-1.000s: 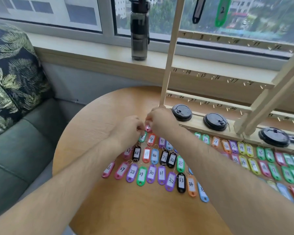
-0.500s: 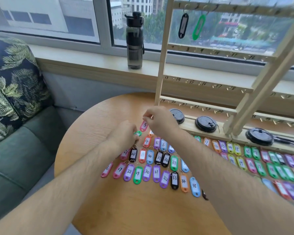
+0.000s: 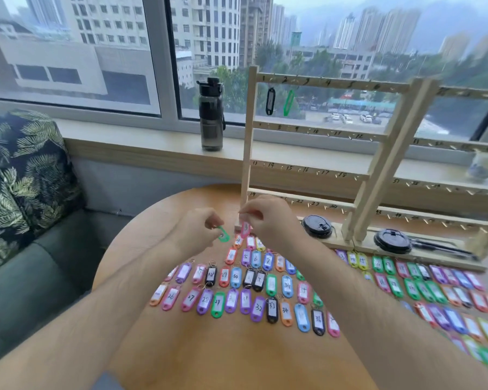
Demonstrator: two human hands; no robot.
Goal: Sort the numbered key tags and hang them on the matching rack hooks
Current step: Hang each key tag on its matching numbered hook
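Note:
My left hand [image 3: 199, 228] pinches a small green key tag [image 3: 223, 235] just above the round wooden table [image 3: 158, 220]. My right hand [image 3: 268, 218] holds a pink key tag [image 3: 245, 229] by its ring, dangling beside the green one. Below both hands, several coloured numbered tags [image 3: 245, 288] lie in rows on the table. The wooden rack [image 3: 316, 130] stands behind, its bars marked with numbers and hooks. A black tag [image 3: 270, 101] and a green tag [image 3: 288, 102] hang from its top bar.
A dark water bottle [image 3: 211, 115] stands on the window sill. Two black cup lids [image 3: 317, 226] rest on the rack's base. A leaf-print cushion [image 3: 20, 175] and a grey sofa [image 3: 31, 266] are at the left. More tags [image 3: 434, 288] spread across the table's right side.
Both hands have lifted from the tag rows, each with a tag: pink in the right, green in the left. The view has tilted up, showing the rack's top bar.

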